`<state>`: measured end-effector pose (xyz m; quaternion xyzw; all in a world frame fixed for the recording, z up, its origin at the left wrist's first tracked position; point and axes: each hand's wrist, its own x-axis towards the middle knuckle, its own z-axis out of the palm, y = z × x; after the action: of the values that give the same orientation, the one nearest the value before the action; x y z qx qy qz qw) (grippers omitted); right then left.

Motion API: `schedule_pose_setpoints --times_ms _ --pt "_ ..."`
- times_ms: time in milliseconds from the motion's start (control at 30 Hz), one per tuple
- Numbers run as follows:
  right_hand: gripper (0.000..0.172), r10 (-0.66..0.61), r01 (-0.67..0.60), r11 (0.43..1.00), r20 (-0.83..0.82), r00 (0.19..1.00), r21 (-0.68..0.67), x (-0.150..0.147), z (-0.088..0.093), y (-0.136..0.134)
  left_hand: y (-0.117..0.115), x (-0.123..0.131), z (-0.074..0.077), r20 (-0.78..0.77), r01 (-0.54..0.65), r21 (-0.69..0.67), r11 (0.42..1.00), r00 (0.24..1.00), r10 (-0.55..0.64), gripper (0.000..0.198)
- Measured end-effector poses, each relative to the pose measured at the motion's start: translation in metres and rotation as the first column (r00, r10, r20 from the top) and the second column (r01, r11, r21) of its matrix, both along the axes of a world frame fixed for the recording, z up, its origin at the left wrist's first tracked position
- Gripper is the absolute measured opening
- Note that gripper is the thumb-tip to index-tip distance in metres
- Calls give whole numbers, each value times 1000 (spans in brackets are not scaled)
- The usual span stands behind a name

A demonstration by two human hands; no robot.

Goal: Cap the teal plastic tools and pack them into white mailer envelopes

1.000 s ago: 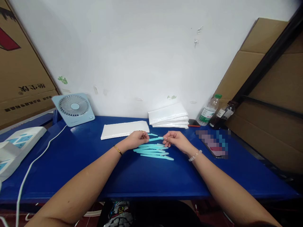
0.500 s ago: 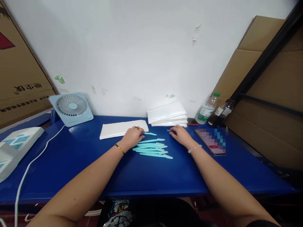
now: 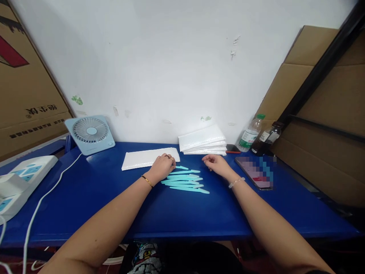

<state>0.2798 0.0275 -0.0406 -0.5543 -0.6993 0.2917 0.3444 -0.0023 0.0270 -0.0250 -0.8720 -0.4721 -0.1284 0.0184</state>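
Note:
My left hand (image 3: 163,167) is closed over the handle end of a turquoise eyebrow razor (image 3: 182,168), whose tip sticks out to the right of the fingers. Just below the hand lie several more turquoise eyebrow razors (image 3: 186,183) in a loose fan, tips pointing right. My right hand (image 3: 217,165) hovers right of them, thumb and fingers drawn together in a pinch; whatever is between the fingertips, if anything, is too small to make out. A flat white padded envelope (image 3: 139,158) lies behind and left of my left hand.
A stack of white padded envelopes (image 3: 202,140) stands against the wall. To the right are a phone (image 3: 251,171), a green-capped bottle (image 3: 249,134) and a dark bottle (image 3: 265,140). On the left are a blue fan (image 3: 91,131), a power strip (image 3: 25,179) and a white cable (image 3: 47,194).
The small clear piece that showed at my right fingertips is no longer visible. My left hand still grips the upper razor. The whole view has shifted slightly.

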Motion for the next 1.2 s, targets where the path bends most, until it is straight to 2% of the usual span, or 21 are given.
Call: schedule_pose_setpoints --times_ms 67,100,200,267,367,433,567,867,1033,1133,1200 --pt "31 44 -50 998 -118 992 -49 3 -3 1 -1 1 0 18 14 -3 1000 1000 -14 14" --pt "31 56 -62 997 -121 991 -43 4 -4 2 -1 1 1 32 26 -5 1000 999 -26 14" --pt "25 52 -51 996 -14 999 79 6 -1 0 -4 3 4 113 53 -33 998 992 -49 14" --pt "25 73 -70 989 -16 997 133 4 4 -4 -5 4 6 178 61 -64 996 983 -49 14" --pt "32 148 -144 988 -101 984 52 -4 13 -14 -6 5 8 225 74 -92 993 973 -52 15" --pt "35 180 -179 984 -112 977 13 -9 17 -19 -7 5 8 227 77 -95 993 972 -54 15" --pt "33 185 -183 983 -95 978 30 -14 17 -23 -7 4 8 216 71 -81 994 975 -51 14" --pt "22 211 -211 967 15 977 140 -23 17 -25 -7 7 8 190 71 -74 995 980 -55 13" --pt "22 299 -300 946 29 954 119 -33 19 -31 -15 15 12 197 138 -67 988 973 -122 13" --pt "23 303 -311 943 85 949 118 -34 22 -34 -21 17 14 164 163 -115 980 976 -143 15" --pt "26 299 -322 937 169 939 134 -33 25 -38 -26 15 15 123 184 -151 971 978 -166 30"
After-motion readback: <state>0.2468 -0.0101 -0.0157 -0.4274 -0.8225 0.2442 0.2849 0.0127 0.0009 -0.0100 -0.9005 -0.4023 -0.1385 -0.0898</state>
